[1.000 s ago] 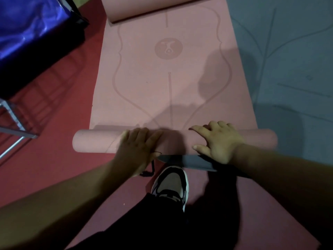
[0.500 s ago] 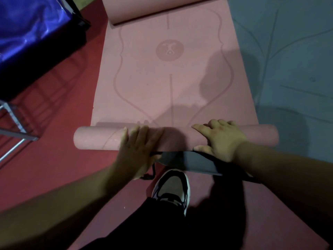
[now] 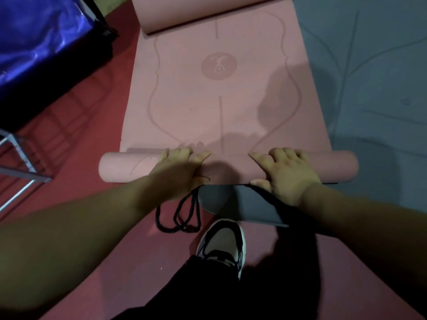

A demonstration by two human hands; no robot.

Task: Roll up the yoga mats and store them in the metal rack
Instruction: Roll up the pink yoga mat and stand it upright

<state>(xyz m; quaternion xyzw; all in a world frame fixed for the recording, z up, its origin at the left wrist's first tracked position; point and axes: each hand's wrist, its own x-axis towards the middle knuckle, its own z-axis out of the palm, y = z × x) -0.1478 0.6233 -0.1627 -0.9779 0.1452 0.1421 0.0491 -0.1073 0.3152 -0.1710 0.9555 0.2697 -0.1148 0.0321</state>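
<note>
Nearest on the red floor (image 3: 80, 162), a black-and-white shoe (image 3: 221, 241) points forward under a black trouser leg. Just past its toe lies a smooth dark grey flap (image 3: 235, 204) with a rounded corner. Left of the flap a black cord (image 3: 180, 215) loops loosely on the floor. Both reach the near side of the roll (image 3: 120, 166). More of the flap and cord shows than half a second ago, and the roll has gone a little farther from the shoe.

The roll is a thick matte pink tube lying crosswise, with a faint dotted line on it. Its left end sticks out past the flat mat's left edge. The left hand (image 3: 179, 173), slightly blurred, lies flat over the top of the roll, fingers straight, pressing. The right hand (image 3: 288, 176) presses too, fingers spread wide on top and thumb against the near side.

Beyond them the mat (image 3: 208, 112) lies flat, pink, printed with darker curved lines, a centre line and a round emblem. Its far end turns up in a loose curl (image 3: 196, 12). A grey mat (image 3: 369, 77) with leaf lines lies along its right edge. By the floor's left edge stand silver metal bars (image 3: 20, 172) and, farther off, a shiny crinkled blue sheet (image 3: 34, 35).
</note>
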